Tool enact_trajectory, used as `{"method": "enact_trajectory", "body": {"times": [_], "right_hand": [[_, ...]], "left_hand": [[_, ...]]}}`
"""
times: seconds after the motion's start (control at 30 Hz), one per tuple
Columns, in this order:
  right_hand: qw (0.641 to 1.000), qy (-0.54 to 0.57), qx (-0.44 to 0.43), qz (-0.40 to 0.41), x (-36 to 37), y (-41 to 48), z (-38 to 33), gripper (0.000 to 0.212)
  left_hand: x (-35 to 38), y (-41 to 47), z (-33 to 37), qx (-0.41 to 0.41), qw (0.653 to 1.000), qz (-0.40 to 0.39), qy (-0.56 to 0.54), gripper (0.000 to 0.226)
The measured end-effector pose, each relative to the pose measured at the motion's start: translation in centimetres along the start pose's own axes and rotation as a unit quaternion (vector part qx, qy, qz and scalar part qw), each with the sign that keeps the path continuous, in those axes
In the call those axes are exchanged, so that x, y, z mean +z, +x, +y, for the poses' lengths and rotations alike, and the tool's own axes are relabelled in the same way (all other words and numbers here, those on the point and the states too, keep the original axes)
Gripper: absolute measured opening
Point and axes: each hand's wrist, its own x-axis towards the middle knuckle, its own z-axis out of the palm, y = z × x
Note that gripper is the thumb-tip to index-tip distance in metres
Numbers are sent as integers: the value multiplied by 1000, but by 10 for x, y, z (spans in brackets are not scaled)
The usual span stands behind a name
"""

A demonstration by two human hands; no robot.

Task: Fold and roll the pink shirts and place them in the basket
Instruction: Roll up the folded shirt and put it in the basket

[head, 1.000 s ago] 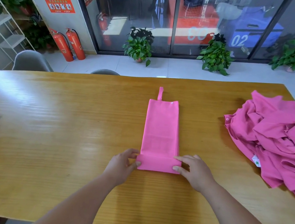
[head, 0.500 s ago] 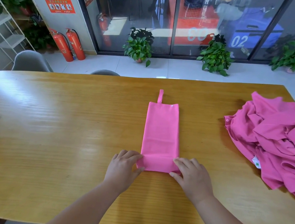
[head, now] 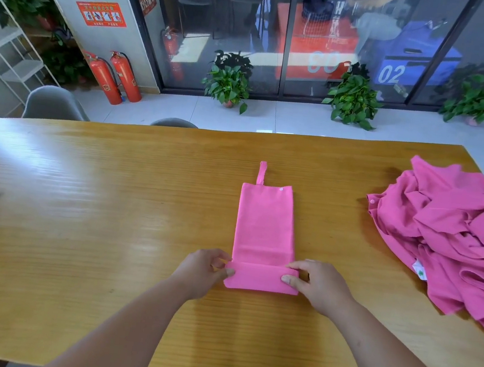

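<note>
**A:** Head camera, looking down on the worktop (head: 77,224). The folded pink shirt (head: 264,225) lies dead centre, a long narrow strip running from six o'clock up toward twelve.

**B:** And its six o'clock end is turned over into a low roll (head: 261,279).

**A:** Left hand (head: 202,273) is on the nine o'clock end of that roll. Thumb on the near face, fingers curled over the top, pinching it.

**B:** Right hand (head: 319,287) mirrors it at the three o'clock end, same pinch, thumb in front.

**A:** Up at the strip's twelve o'clock end, a small loop (head: 262,172) lies flat on the wood, with a white button (head: 281,189) at the corner beside it.

**B:** Out at three o'clock, well apart from the strip, a crumpled pile of pink shirts (head: 455,249) sprawls to the worktop's edge.

**A:** Beyond the worktop, there are two red fire extinguishers (head: 126,76) at ten o'clock and potted plants (head: 228,84) at twelve.
</note>
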Motion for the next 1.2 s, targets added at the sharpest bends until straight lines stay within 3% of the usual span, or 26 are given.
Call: {"method": "enact_trajectory", "body": {"times": [0.2, 0.27, 0.33, 0.43, 0.5, 0.6, 0.73, 0.83, 0.9, 1.03, 1.1, 1.2], "right_hand": [[971, -53, -99, 209, 23, -14, -14, 10], [957, -87, -133, 243, 36, -18, -13, 8], [952, -102, -145, 248, 41, -21, -7, 19], [960, -122, -146, 207, 35, -24, -2, 44], [973, -95, -122, 171, 28, -22, -4, 45], [992, -3, -68, 105, 19, -11, -7, 40], [997, 19, -56, 51, 12, -1, 1, 41], [996, 17, -53, 75, 14, -1, 0, 38], [988, 7, -69, 138, 17, -5, -5, 30], [949, -95, -148, 262, 35, -14, -14, 8], [936, -132, -166, 281, 41, -17, -12, 15], [943, -134, -171, 253, 38, -19, -4, 35]], "left_hand": [[17, -9, 9, 118, 975, 155, 104, 15], [27, -14, 6, 130, 963, 194, 135, 14], [34, -19, 4, 139, 954, 219, 153, 19], [35, -22, -1, 134, 955, 195, 181, 42], [31, -19, -1, 114, 964, 163, 177, 52], [22, -14, 4, 65, 986, 107, 111, 49], [13, -10, -1, 20, 996, 64, 63, 45], [19, -9, -1, 60, 991, 111, 54, 38], [26, -12, 1, 96, 980, 164, 59, 27], [39, -13, -1, 174, 939, 236, 181, 12], [41, -14, -4, 208, 919, 260, 213, 14], [39, -20, -5, 208, 920, 237, 234, 41]]}}
